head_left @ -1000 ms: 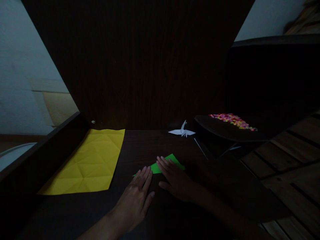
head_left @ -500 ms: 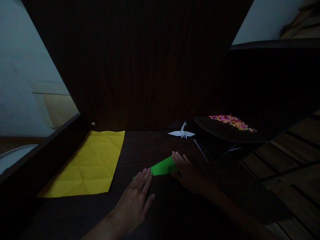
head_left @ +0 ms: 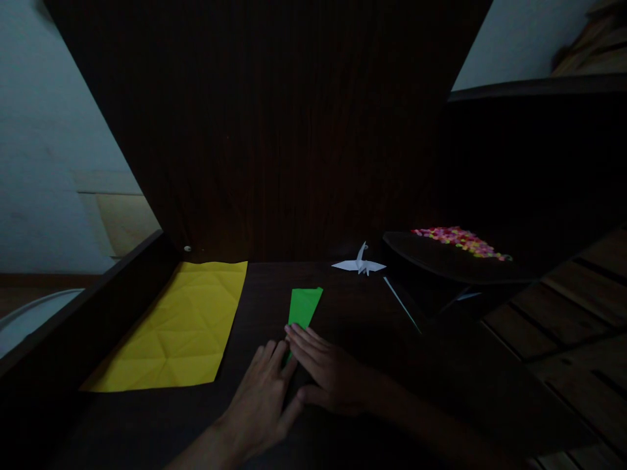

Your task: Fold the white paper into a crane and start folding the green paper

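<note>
A folded piece of green paper (head_left: 304, 305) lies on the dark tabletop in front of me, its wide end away from me and its narrow end towards me. My right hand (head_left: 330, 375) rests on the lower part of this paper with fingers stretched out and thumb apart. Beside the narrow tip is my left hand (head_left: 262, 391), fingers extended and touching the paper's left edge. Both hands partly hide the tip, and their fingertips nearly meet there. Farther back stands a white origami crane (head_left: 361, 266) with its wings spread.
To the left lies a large yellow sheet (head_left: 181, 326) with crease lines. Small colourful pieces (head_left: 463, 241) are heaped on a dark curved shelf (head_left: 431, 262) at right. Near it is a thin white strip (head_left: 402, 305). A raised dark side board (head_left: 98, 294) borders the left.
The green paper has turned from lying sideways to pointing its narrow end towards me. My right hand has moved left and nearer, next to my left hand.
</note>
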A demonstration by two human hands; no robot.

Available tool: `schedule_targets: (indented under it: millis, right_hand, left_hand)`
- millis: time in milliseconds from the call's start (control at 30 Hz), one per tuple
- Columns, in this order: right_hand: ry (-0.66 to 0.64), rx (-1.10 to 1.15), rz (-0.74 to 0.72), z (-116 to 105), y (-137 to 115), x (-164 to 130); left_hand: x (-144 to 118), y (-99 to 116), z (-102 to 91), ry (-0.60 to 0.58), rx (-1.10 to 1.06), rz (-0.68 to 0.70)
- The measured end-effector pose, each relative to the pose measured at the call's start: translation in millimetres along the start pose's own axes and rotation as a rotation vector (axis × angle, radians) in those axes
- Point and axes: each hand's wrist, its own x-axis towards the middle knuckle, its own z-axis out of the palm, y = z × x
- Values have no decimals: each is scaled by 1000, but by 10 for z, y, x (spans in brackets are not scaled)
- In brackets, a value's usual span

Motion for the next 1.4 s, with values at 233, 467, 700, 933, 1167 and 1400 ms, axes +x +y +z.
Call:
schedule_targets:
  millis: [233,467,700,933,1167,1400]
  right_hand:
    - [-62,27,44,-52,184,4]
    - [-27,-80,132,-144,520,10]
    - [8,-130,237,-179,812,9]
    - [7,-153,280,-203,925,8]
    - [61,-226,250,-125,726,44]
    - [-4,-169,169,-11,297,37]
  left_hand:
    - [-12,-31,-37,43,-16,40]
    - [-1,-98,-80,18,-8,64]
    - [-4,-187,-226,28,-63,136]
    - [3,-216,-350,-5,-127,169]
    - [46,-181,-383,-23,-278,36]
    - [56,-192,-328,44,-322,-10]
